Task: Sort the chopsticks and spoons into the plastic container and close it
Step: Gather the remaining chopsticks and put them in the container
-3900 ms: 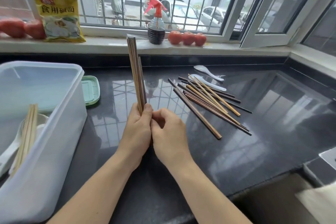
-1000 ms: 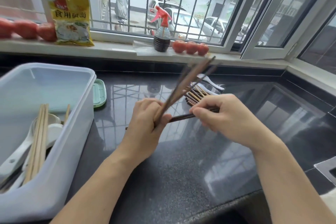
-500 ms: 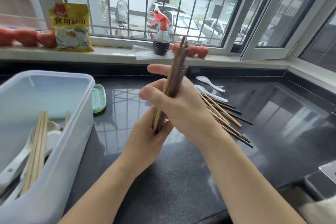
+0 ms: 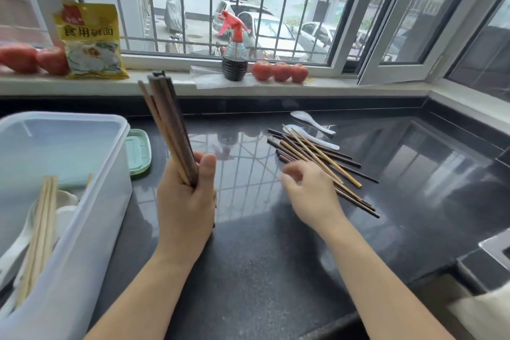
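At the dark polished stone counter [image 4: 248, 270] under the window, the person's left hand [image 4: 186, 201] grips a bundle of dark brown wooden chopsticks [image 4: 168, 130], with a paler one among them. The fingers curl round the lower ends, and the sticks rise nearly upright, leaning a little to the left. The right hand [image 4: 309, 193] is blurred; its fingers look loosely spread and seem to hold nothing, reaching over the near end of the scattered pile of dark and light chopsticks [image 4: 323, 165] that lies on the counter to the right. I cannot tell whether the fingertips touch the sticks.

Just behind that pile lie two white plastic soup spoons [image 4: 311, 121], one of them partly under the chopstick ends. On the left stands the large translucent white plastic container [image 4: 91, 215], uncovered; inside it, against the near wall, rest a few pale bamboo chopsticks [image 4: 41, 226] over some white spoons [image 4: 22, 240]. A pale green plastic lid [image 4: 139, 154] lies flat on the counter just beside the container's far right corner.

On the white windowsill [image 4: 165, 85] sit a yellow food packet with printed characters [image 4: 89, 41], red tomatoes at its left [image 4: 33, 59], a small spray bottle of dark liquid with a red trigger head [image 4: 234, 50], and three more red tomatoes in a row [image 4: 280, 71] beside it.
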`<action>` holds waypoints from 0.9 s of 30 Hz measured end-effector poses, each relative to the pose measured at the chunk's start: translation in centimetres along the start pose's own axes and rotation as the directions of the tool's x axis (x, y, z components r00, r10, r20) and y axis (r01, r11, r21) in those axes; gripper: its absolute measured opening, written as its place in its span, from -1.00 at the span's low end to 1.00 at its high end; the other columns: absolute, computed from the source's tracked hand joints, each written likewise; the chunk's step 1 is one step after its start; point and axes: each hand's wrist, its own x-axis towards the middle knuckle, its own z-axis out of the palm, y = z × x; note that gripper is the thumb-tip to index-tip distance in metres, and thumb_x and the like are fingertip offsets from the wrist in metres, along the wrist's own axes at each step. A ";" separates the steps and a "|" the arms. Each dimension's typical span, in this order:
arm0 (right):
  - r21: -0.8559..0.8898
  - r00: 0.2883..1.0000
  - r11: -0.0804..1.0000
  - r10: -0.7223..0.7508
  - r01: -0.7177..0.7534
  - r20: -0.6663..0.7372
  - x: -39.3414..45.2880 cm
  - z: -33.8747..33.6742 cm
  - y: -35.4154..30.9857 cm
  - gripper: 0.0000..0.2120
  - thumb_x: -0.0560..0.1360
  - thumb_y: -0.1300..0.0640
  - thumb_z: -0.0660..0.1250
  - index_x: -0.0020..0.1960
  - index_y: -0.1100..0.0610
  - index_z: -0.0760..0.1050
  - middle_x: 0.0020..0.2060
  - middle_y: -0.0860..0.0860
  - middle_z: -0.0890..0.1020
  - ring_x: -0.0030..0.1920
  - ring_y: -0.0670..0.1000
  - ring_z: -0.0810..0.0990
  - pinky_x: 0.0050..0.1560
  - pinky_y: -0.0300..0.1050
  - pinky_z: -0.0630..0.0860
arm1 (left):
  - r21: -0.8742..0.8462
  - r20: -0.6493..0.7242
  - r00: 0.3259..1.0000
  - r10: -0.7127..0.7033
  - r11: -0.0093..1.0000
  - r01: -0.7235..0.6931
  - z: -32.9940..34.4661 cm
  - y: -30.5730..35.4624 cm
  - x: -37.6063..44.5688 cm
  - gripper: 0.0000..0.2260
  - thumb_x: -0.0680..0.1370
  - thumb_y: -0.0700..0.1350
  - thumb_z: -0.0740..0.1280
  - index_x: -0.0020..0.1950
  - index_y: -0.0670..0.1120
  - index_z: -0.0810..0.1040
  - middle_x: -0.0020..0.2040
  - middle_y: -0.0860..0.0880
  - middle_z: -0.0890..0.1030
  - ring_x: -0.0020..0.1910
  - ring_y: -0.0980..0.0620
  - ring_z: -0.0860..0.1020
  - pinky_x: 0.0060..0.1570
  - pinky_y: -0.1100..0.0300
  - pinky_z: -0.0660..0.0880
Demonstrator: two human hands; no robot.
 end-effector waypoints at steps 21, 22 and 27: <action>-0.653 0.789 0.659 0.144 0.373 0.597 4.3 -0.9 -1.2 -0.71 0.58 0.20 0.25 0.27 0.21 0.34 0.19 0.21 0.54 0.15 0.24 0.56 -0.08 -0.05 0.37 | 0.144 0.141 0.953 -0.268 0.958 0.248 0.7 -2.4 0.1 -0.80 0.66 -0.06 0.33 -0.13 -0.06 0.42 -0.43 -0.10 0.41 -0.48 -0.10 0.39 -0.47 -0.09 0.44; -0.647 0.770 0.656 0.154 0.389 0.619 3.5 -0.4 -1.2 -0.71 0.58 0.21 0.23 0.29 0.21 0.32 0.19 0.22 0.53 0.15 0.24 0.55 -0.07 -0.04 0.37 | 0.142 0.127 0.945 -0.303 0.948 0.285 0.7 -2.4 0.1 -0.81 0.66 -0.07 0.33 -0.10 -0.10 0.42 -0.42 -0.10 0.42 -0.48 -0.09 0.40 -0.46 -0.06 0.45; -0.598 0.803 0.729 0.114 0.332 0.586 3.1 -0.1 -0.6 -0.85 0.60 0.21 0.19 0.15 0.12 0.45 0.13 0.15 0.54 0.02 0.18 0.56 -0.11 -0.04 0.44 | 0.009 0.067 0.885 -0.460 0.888 0.460 0.4 -2.4 0.5 -0.88 0.67 -0.12 0.31 -0.03 -0.08 0.42 -0.37 -0.06 0.39 -0.51 -0.03 0.38 -0.44 0.04 0.45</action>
